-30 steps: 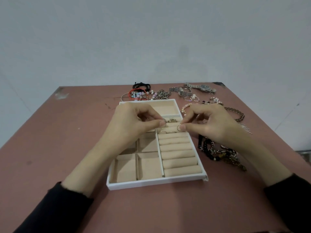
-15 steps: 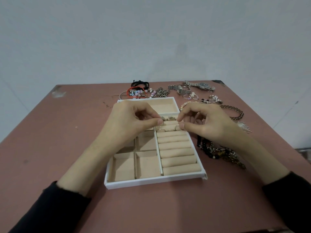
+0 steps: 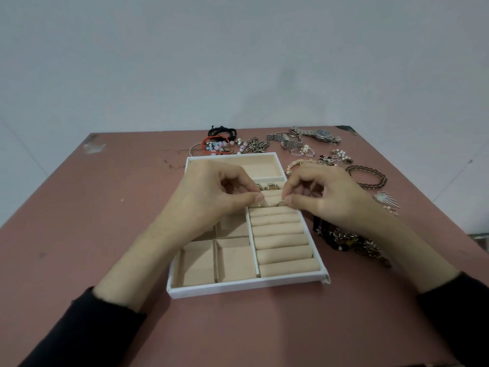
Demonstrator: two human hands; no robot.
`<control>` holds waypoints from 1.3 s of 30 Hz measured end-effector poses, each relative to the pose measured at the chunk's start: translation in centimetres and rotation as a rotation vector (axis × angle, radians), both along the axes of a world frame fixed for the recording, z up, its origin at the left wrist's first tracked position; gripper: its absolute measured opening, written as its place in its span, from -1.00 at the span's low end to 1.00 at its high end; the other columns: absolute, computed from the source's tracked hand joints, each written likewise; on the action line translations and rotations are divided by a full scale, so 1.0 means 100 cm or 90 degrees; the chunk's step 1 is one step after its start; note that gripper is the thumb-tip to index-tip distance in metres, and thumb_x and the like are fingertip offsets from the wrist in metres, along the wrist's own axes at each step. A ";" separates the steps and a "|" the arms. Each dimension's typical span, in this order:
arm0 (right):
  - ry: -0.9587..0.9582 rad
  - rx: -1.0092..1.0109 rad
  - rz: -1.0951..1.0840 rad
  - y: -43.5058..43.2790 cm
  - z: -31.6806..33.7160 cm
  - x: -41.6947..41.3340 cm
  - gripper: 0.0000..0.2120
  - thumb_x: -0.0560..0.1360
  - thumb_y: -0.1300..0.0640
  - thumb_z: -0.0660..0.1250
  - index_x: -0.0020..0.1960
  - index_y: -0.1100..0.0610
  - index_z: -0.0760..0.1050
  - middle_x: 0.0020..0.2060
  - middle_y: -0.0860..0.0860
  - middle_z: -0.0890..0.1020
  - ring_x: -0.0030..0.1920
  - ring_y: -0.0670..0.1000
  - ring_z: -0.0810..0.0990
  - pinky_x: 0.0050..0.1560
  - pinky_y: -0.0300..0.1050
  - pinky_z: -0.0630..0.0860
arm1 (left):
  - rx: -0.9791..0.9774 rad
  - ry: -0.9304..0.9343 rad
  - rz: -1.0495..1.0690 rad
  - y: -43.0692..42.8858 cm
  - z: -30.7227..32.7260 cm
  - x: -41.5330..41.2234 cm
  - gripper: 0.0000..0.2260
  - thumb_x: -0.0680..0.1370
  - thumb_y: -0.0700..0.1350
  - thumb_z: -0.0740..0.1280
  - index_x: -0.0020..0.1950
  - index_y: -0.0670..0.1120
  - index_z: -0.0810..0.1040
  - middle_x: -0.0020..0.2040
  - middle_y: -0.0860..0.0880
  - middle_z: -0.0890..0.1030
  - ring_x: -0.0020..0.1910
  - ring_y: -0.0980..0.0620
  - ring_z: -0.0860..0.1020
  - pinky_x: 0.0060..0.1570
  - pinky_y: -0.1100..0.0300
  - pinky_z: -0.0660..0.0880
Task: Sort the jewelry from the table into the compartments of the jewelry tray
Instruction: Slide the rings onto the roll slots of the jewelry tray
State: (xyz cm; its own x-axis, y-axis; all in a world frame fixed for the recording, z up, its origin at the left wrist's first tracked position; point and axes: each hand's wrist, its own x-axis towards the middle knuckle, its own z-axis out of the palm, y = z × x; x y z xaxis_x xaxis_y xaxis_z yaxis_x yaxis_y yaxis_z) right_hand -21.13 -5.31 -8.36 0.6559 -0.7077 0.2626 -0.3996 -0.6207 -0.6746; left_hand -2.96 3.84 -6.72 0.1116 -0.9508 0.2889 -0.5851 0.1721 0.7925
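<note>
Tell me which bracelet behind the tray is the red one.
The red cord bracelet beyond the far left corner of the tray, just in front of the black cord bracelet; no other is red.

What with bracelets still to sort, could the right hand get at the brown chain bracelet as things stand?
Probably yes, once free. The brown chain bracelet lies on bare table just beyond the right hand, nothing over it. But that hand now pinches a ring in the tray.

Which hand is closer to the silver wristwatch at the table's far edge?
Right. The right hand is straight in front of the wristwatch; the left hand is over the tray, farther left.
</note>
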 end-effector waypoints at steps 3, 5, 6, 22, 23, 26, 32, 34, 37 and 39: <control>-0.057 0.019 -0.014 -0.002 0.001 -0.001 -0.90 0.43 0.21 0.41 -0.22 0.04 0.57 -0.41 -0.09 0.51 -0.42 -0.18 0.40 -0.35 -0.39 0.31 | 0.003 -0.021 -0.005 0.001 0.000 0.000 -0.93 0.33 -0.16 0.53 -0.26 -0.13 0.69 -0.53 0.16 0.51 -0.51 0.28 0.42 -0.45 0.52 0.28; -0.079 0.029 -0.027 -0.002 0.001 0.000 -0.91 0.44 0.21 0.40 -0.20 0.05 0.57 -0.41 -0.09 0.47 -0.46 -0.20 0.37 -0.39 -0.43 0.28 | 0.007 -0.047 -0.005 0.001 -0.001 -0.001 -0.93 0.33 -0.14 0.54 -0.26 -0.10 0.69 -0.53 0.17 0.51 -0.50 0.28 0.42 -0.43 0.52 0.28; -0.082 0.030 -0.030 -0.002 0.001 0.000 -0.93 0.43 0.19 0.41 -0.20 0.04 0.58 -0.41 -0.09 0.46 -0.46 -0.21 0.37 -0.39 -0.43 0.28 | 0.011 -0.059 -0.005 0.001 -0.001 -0.001 -0.93 0.33 -0.13 0.54 -0.26 -0.10 0.69 -0.51 0.16 0.52 -0.49 0.28 0.43 -0.43 0.52 0.29; -0.098 0.005 -0.071 -0.006 0.003 -0.005 -0.95 0.45 0.17 0.39 -0.13 0.04 0.60 -0.23 0.11 0.65 -0.19 0.11 0.52 -0.30 -0.37 0.34 | 0.058 -0.118 -0.066 0.005 0.002 0.004 -0.93 0.38 -0.10 0.49 -0.16 0.04 0.70 -0.28 0.06 0.66 -0.34 0.23 0.46 -0.33 0.48 0.35; -0.098 0.002 -0.072 -0.006 0.003 -0.004 -0.95 0.45 0.17 0.39 -0.13 0.04 0.60 -0.22 0.12 0.65 -0.18 0.13 0.52 -0.30 -0.36 0.34 | 0.053 -0.124 -0.064 0.005 0.002 0.004 -0.94 0.38 -0.10 0.49 -0.18 0.04 0.70 -0.29 0.07 0.65 -0.35 0.24 0.46 -0.32 0.47 0.36; -0.103 0.002 -0.069 -0.005 0.004 -0.004 -0.95 0.46 0.17 0.38 -0.12 0.04 0.60 -0.22 0.13 0.65 -0.25 0.10 0.51 -0.34 -0.38 0.34 | 0.038 -0.156 -0.065 0.005 0.001 0.004 -0.91 0.38 -0.14 0.48 -0.21 0.06 0.69 -0.29 0.13 0.63 -0.28 0.30 0.46 -0.27 0.50 0.33; -0.123 0.006 -0.083 -0.004 0.006 -0.005 -0.95 0.46 0.18 0.37 -0.10 0.08 0.61 -0.23 0.15 0.64 -0.29 0.05 0.50 -0.35 -0.39 0.33 | 0.018 -0.220 -0.076 0.001 -0.004 0.006 -0.77 0.33 -0.09 0.26 -0.22 0.14 0.69 -0.21 0.14 0.62 -0.15 0.18 0.42 -0.24 0.47 0.25; -0.129 0.008 -0.090 -0.004 0.006 -0.004 -0.95 0.46 0.18 0.37 -0.10 0.09 0.61 -0.23 0.15 0.64 -0.28 0.03 0.49 -0.34 -0.41 0.34 | 0.018 -0.216 -0.072 0.002 -0.004 0.005 -0.71 0.30 -0.09 0.19 -0.23 0.13 0.70 -0.21 0.13 0.61 -0.14 0.17 0.41 -0.20 0.45 0.26; -0.125 0.000 -0.097 -0.005 0.006 -0.005 -0.95 0.46 0.16 0.38 -0.10 0.08 0.61 -0.24 0.11 0.63 -0.32 -0.12 0.46 -0.36 -0.40 0.34 | 0.015 -0.227 -0.062 0.002 -0.004 0.006 -0.68 0.30 -0.12 0.17 -0.23 0.13 0.71 -0.23 0.15 0.58 -0.13 0.16 0.41 -0.20 0.49 0.25; -0.127 0.000 -0.101 -0.005 0.006 -0.006 -0.95 0.46 0.15 0.38 -0.10 0.08 0.62 -0.28 0.06 0.62 -0.34 -0.16 0.44 -0.36 -0.40 0.34 | 0.014 -0.225 -0.064 0.001 -0.005 0.006 -0.68 0.30 -0.12 0.17 -0.23 0.12 0.71 -0.24 0.16 0.57 -0.13 0.17 0.41 -0.21 0.49 0.25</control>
